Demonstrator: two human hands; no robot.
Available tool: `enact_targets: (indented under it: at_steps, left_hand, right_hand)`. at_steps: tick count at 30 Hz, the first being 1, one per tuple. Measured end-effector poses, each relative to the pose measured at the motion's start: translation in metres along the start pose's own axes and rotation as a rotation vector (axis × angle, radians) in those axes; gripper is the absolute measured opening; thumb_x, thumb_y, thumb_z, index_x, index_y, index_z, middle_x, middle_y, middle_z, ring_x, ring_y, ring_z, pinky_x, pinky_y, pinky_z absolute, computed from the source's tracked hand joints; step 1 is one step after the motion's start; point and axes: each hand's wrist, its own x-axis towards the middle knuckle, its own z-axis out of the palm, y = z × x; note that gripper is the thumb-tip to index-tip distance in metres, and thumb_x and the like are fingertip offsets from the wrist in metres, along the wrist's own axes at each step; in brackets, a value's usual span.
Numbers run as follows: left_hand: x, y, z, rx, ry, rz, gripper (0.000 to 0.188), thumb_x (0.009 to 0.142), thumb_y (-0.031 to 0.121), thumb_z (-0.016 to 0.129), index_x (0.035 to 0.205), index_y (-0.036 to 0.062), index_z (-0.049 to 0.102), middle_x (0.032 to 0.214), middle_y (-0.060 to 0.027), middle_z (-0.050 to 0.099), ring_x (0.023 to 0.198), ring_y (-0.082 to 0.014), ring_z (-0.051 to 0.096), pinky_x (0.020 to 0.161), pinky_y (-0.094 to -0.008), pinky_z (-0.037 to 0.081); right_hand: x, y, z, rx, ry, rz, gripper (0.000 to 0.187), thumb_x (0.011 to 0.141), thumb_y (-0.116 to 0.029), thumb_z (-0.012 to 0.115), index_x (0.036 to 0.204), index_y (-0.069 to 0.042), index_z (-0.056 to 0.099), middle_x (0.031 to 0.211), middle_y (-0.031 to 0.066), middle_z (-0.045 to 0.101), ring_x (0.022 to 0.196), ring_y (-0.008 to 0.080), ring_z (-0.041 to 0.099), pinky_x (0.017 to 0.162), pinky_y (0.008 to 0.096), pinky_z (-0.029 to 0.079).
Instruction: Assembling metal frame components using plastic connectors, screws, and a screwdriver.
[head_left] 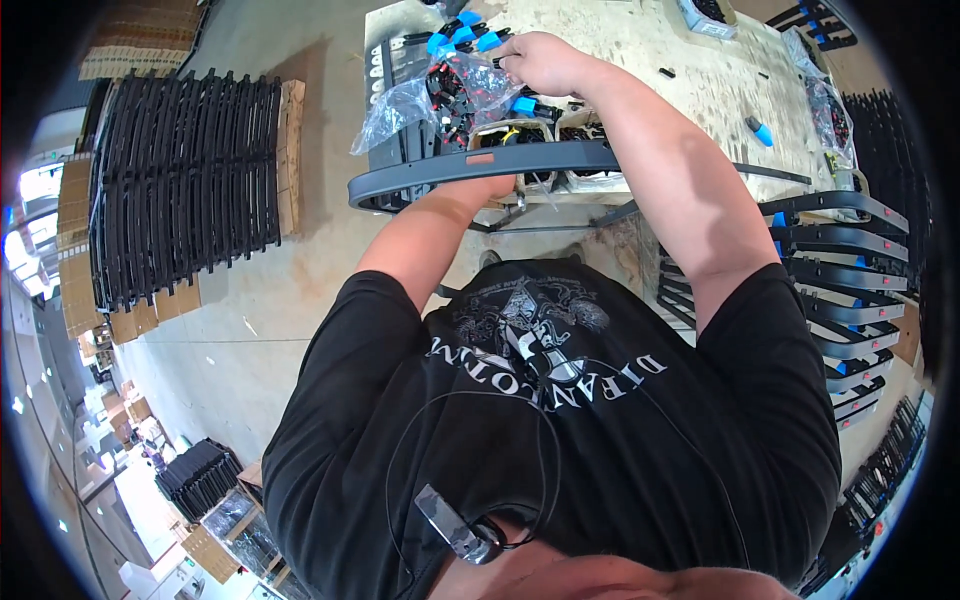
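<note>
A long dark grey curved bar [540, 158] runs across in front of me at the table's near edge, its left end bent round. My left hand [500, 185] is beneath the bar at its left half; the bar hides its fingers. Farther off, my right hand [545, 65] reaches over the table with its fingers pinched on a small black piece [498, 62]. Beside that hand sits a clear plastic bag [490, 85] of small black and red parts. Several blue-and-black pieces [465, 30] lie just beyond the bag.
Open boxes of small dark parts [585, 128] stand on the worn white table [660, 110] behind the bar. To the right, several similar curved bars [850, 290] hang stacked on a rack. A pallet of black slatted parts [185, 185] occupies the floor at left.
</note>
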Motion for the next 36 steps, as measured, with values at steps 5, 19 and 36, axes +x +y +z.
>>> enact_targets:
  at_steps: [5,19,36]
  left_hand:
    - [0.016,-0.002,-0.002,0.109,-0.126,0.082,0.038,0.099,0.03,0.045,0.124,0.0107,0.066,0.131,-0.0185,0.064,0.116,-0.0377,0.063,0.098,-0.0465,0.051]
    - [0.01,-0.007,-0.017,0.202,-0.223,0.13,0.04,0.095,0.033,0.05,0.126,0.0136,0.065,0.137,-0.0146,0.062,0.123,-0.0321,0.06,0.105,-0.0448,0.047]
    - [-0.005,0.044,-0.099,-1.208,0.782,0.135,0.016,0.093,0.007,0.071,0.109,0.0013,0.072,0.084,-0.0001,0.069,0.072,-0.0033,0.058,0.063,-0.0209,0.048]
  right_hand:
    - [-0.007,-0.003,-0.007,-0.071,0.046,0.023,0.033,0.093,-0.025,0.058,0.114,-0.005,0.073,0.108,0.0215,0.072,0.103,0.038,0.068,0.092,0.0447,0.052]
    - [-0.005,0.0,-0.007,-0.197,0.001,0.063,0.031,0.096,-0.022,0.056,0.118,-0.002,0.069,0.11,0.0216,0.07,0.104,0.0381,0.066,0.093,0.0444,0.051]
    - [-0.002,-0.004,-0.015,0.533,-0.034,0.504,0.023,0.098,-0.015,0.054,0.111,0.001,0.064,0.086,0.0089,0.061,0.07,0.0174,0.056,0.063,0.0345,0.055]
